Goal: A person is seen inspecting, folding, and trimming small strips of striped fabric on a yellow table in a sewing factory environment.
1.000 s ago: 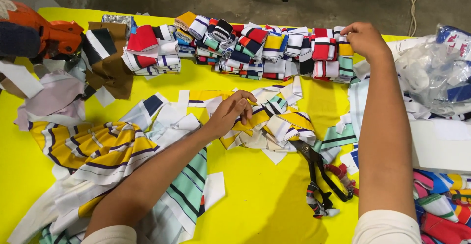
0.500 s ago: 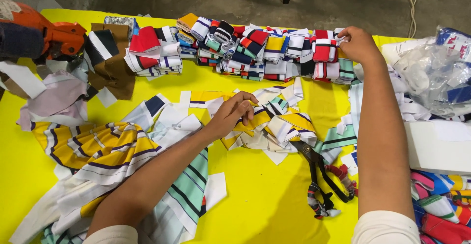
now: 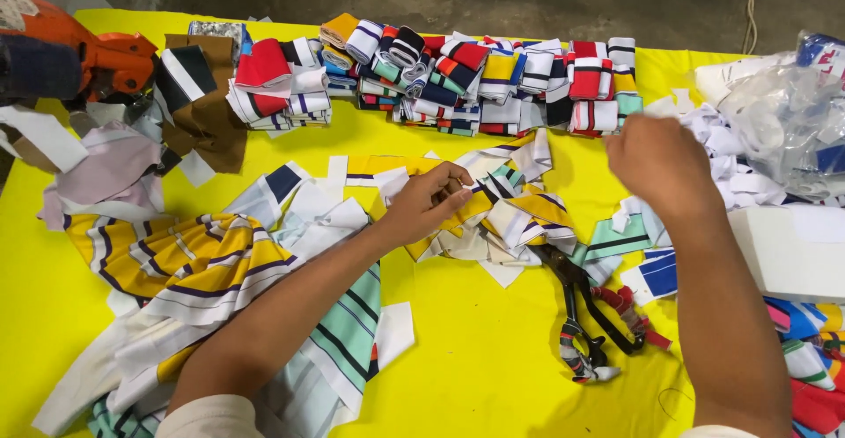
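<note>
While right hand (image 3: 660, 163) hovers, left fingers (image 3: 451, 193) pinch scrap (image 3: 480, 202).

Light: bright, even, overhead | Shadows: soft under your arms | Blur: your right hand (image 3: 662, 163) smeared | Edges: slightly bowed

A loose pile of striped fabric scraps (image 3: 506, 218), yellow, white and teal, lies crumpled mid-table on the yellow table (image 3: 475, 359), just beside black scissors (image 3: 585, 315).
</note>
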